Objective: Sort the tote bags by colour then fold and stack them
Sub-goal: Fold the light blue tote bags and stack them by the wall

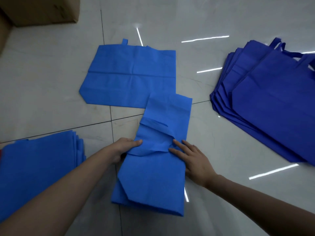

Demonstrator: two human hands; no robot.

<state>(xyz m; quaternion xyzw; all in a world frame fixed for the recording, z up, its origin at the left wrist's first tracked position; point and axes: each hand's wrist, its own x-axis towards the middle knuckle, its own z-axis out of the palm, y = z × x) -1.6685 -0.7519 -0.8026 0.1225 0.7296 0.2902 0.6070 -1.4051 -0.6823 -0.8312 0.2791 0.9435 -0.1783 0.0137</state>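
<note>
A light blue tote bag (153, 176), folded lengthwise into a narrow strip, lies on the tiled floor in front of me. My left hand (124, 149) grips its left edge, thumb on top and fingers tucked under the fabric. My right hand (190, 159) presses flat on the strip's right side with straight fingers beside the crumpled handle. Another light blue tote bag (129, 74) lies spread flat just beyond it. A pile of light blue bags (39, 164) sits at my left. A fanned stack of dark blue tote bags (272, 96) lies at the right.
A cardboard box (39, 9) stands at the far left corner. A sliver of something red (1, 155) shows at the left edge beside the light blue pile. Glossy grey floor tiles (221, 142) with light reflections lie between the bags.
</note>
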